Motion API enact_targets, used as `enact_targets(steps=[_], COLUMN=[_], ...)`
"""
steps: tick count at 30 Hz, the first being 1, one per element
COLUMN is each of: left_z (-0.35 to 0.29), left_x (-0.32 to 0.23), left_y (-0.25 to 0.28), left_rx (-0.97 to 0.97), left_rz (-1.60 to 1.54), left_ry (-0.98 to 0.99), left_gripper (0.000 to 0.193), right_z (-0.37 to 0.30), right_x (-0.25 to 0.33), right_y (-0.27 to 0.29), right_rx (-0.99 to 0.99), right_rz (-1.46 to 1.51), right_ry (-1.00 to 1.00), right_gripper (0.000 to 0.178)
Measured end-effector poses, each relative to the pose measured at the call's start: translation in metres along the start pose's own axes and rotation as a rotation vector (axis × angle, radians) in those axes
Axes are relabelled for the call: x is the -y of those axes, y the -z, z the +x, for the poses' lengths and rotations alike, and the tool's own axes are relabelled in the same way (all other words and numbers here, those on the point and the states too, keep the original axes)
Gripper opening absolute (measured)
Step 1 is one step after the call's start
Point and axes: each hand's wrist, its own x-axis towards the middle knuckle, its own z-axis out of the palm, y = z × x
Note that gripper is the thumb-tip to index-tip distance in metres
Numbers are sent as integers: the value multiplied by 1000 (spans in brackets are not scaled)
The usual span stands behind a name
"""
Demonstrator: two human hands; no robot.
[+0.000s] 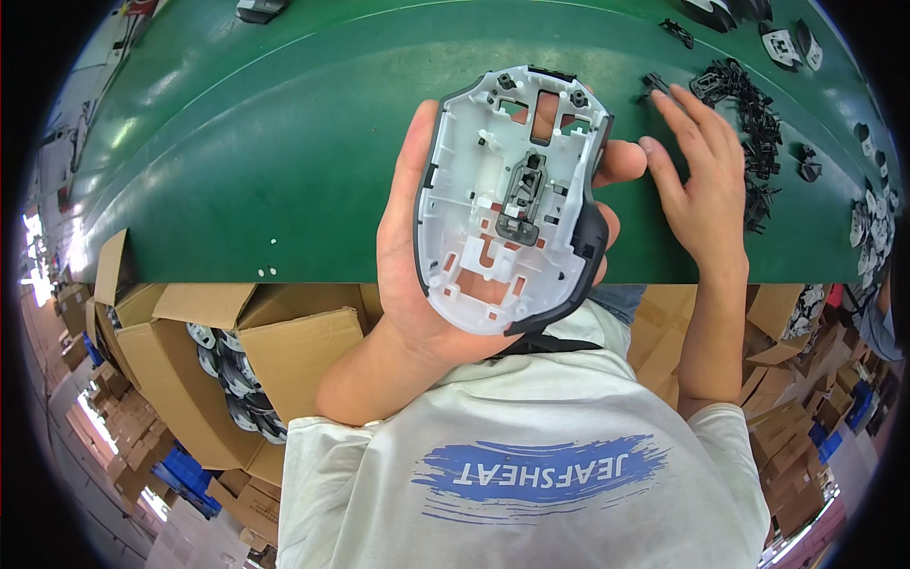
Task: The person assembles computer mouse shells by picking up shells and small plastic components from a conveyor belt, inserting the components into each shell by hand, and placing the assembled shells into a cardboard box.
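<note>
In my left hand [408,247] lies a mouse shell [464,209], its white inner side facing up and its dark rim curving round it. The fingers wrap behind it and show at its right edge and through its openings. A dark grey translucent plastic piece [518,204] sits in the middle of the shell. Over the green table, my right hand [701,175] has its thumb and fingers apart. Its forefinger tip is at a small black plastic part [654,85]; whether it touches cannot be made out.
A pile of black plastic parts [758,123] lies just beyond my right hand on the green table [313,171]. More shells [782,45] are at the far right. An open cardboard box [180,389] holding several shells stands below the table's left front edge.
</note>
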Motion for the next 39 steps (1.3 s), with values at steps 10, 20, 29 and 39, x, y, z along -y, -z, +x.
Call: enact_targets(steps=[10, 20, 29, 39], left_z=[-41, -455, -584, -605], left_x=[-56, -189, -81, -102], left_y=[27, 62, 133, 134], left_rx=[127, -1177, -2136, -2222], left_rz=[222, 999, 851, 915], left_ry=[-268, -1320, -455, -222], left_gripper=[82, 42, 72, 84], right_z=[26, 58, 57, 50], right_x=[11, -7, -25, 3], right_y=[-11, -21, -32, -17], right_rx=[-59, 179, 189, 137], right_rz=[196, 240, 449, 367], right_ry=[-99, -51, -55, -42], right_gripper=[46, 23, 32, 24])
